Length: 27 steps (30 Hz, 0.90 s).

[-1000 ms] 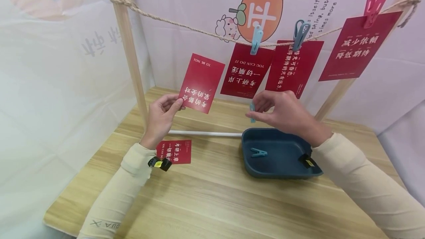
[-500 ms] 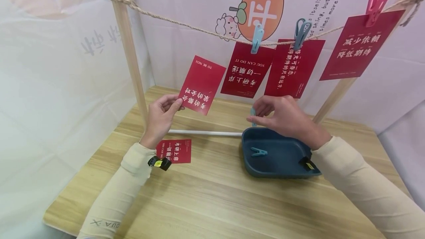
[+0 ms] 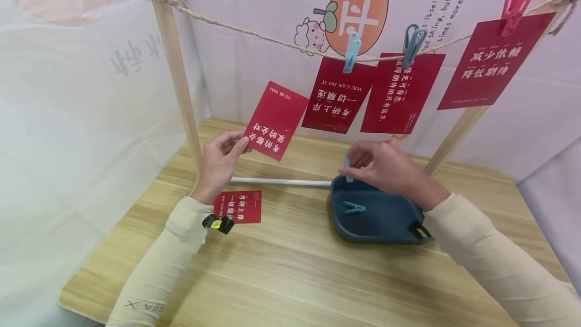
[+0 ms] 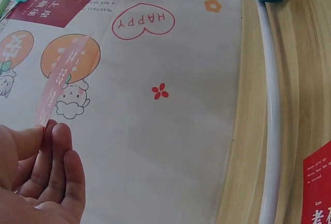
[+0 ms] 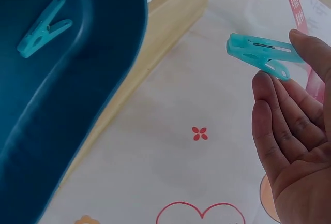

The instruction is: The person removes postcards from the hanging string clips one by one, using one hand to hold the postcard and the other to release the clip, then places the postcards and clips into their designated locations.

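Observation:
My left hand (image 3: 221, 160) pinches a red card (image 3: 277, 121) by its lower left corner, between thumb and fingers. The card, with white print, is held up tilted below the rope (image 3: 254, 35). In the left wrist view this card (image 4: 61, 81) shows nearly edge-on. My right hand (image 3: 388, 168) pinches a light blue clothespin (image 5: 264, 50) by its handle ends, over the back edge of the dark blue tray (image 3: 345, 233). Another teal clothespin (image 3: 354, 208) lies inside the tray. A second red card (image 3: 247, 208) lies on the table, partly behind my left wrist.
Three red cards hang from the rope, under a light blue clothespin (image 3: 352, 53), a grey-blue clothespin (image 3: 413, 47) and a pink clothespin (image 3: 515, 9). Wooden posts (image 3: 174, 69) hold the rope at both ends. A white rod (image 3: 281, 182) runs along the table.
My right hand has sunk a little toward the tray with the clothespin. The card in my left hand has tipped slightly, its upper edge lower and further right.

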Each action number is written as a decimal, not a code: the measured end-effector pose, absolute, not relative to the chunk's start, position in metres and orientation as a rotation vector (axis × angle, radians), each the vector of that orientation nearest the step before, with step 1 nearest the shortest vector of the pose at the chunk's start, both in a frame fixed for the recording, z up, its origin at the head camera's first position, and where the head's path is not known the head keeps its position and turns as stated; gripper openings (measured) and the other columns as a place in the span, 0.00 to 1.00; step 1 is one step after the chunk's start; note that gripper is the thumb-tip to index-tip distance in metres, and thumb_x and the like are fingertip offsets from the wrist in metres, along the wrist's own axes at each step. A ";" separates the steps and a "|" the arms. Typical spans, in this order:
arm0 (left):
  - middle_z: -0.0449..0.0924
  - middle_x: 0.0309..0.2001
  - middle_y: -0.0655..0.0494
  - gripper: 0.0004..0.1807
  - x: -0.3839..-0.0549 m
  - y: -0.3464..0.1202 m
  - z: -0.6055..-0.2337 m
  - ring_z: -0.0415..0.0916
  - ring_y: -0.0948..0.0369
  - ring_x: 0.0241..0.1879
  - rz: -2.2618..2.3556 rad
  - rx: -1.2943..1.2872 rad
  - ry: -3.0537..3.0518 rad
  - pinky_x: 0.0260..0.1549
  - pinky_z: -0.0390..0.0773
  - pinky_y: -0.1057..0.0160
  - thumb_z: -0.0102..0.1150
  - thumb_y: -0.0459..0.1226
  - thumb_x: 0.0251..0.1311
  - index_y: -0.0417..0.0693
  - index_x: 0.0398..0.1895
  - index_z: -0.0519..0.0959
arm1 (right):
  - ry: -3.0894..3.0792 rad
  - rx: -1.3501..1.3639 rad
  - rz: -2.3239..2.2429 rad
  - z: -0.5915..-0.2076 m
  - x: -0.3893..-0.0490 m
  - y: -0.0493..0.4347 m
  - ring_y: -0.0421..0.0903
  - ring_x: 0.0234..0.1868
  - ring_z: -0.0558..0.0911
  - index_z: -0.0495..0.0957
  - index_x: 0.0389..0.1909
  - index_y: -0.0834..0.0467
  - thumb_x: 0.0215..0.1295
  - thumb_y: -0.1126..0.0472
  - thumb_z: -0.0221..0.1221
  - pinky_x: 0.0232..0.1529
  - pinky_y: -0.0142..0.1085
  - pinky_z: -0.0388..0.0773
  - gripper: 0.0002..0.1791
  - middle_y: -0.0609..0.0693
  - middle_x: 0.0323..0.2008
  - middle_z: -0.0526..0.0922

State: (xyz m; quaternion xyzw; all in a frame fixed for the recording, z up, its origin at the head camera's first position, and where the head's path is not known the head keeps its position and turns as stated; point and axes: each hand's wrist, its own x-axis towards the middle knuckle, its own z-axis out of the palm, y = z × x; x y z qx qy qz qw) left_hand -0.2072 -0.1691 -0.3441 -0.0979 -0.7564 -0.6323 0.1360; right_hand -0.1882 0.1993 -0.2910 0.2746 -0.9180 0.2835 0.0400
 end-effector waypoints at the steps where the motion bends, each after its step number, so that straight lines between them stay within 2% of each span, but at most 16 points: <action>1: 0.88 0.48 0.41 0.17 -0.207 -0.169 -0.345 0.87 0.63 0.42 -1.827 -0.285 -2.193 0.52 0.87 0.66 0.61 0.40 0.76 0.36 0.57 0.82 | -2.816 0.842 0.875 -0.292 -0.188 0.200 0.43 0.40 0.91 0.87 0.49 0.56 0.59 0.49 0.78 0.47 0.45 0.91 0.22 0.48 0.41 0.92; 5: 0.87 0.49 0.38 0.17 -0.207 -0.169 -0.348 0.88 0.60 0.44 -1.802 -0.281 -2.223 0.50 0.87 0.70 0.61 0.40 0.76 0.37 0.58 0.82 | -2.827 0.840 0.868 -0.299 -0.188 0.200 0.43 0.39 0.91 0.87 0.48 0.56 0.58 0.50 0.78 0.47 0.45 0.91 0.21 0.48 0.40 0.92; 11: 0.87 0.49 0.38 0.17 -0.207 -0.168 -0.355 0.86 0.66 0.42 -1.797 -0.259 -2.257 0.49 0.86 0.71 0.60 0.41 0.77 0.38 0.58 0.83 | -2.881 0.847 0.787 -0.310 -0.190 0.200 0.43 0.39 0.91 0.86 0.46 0.54 0.58 0.51 0.78 0.45 0.44 0.91 0.19 0.48 0.39 0.92; 18: 0.87 0.51 0.38 0.18 -0.209 -0.170 -0.359 0.85 0.68 0.42 -1.801 -0.273 -2.272 0.48 0.86 0.72 0.60 0.42 0.77 0.38 0.58 0.82 | -2.948 0.855 0.750 -0.318 -0.192 0.203 0.41 0.38 0.90 0.86 0.46 0.55 0.59 0.53 0.78 0.42 0.38 0.91 0.18 0.47 0.38 0.92; 24: 0.87 0.52 0.38 0.18 -0.209 -0.171 -0.361 0.85 0.69 0.43 -1.778 -0.247 -2.317 0.51 0.85 0.71 0.58 0.42 0.78 0.38 0.60 0.82 | -3.006 0.865 0.715 -0.321 -0.194 0.209 0.42 0.38 0.90 0.87 0.47 0.57 0.59 0.52 0.78 0.40 0.39 0.91 0.20 0.50 0.39 0.92; 27: 0.87 0.53 0.39 0.19 -0.208 -0.172 -0.363 0.85 0.69 0.44 -1.762 -0.232 -2.346 0.55 0.86 0.65 0.58 0.43 0.78 0.40 0.61 0.82 | -3.029 0.865 0.699 -0.323 -0.194 0.211 0.42 0.38 0.91 0.87 0.48 0.58 0.60 0.52 0.77 0.41 0.39 0.91 0.20 0.50 0.39 0.92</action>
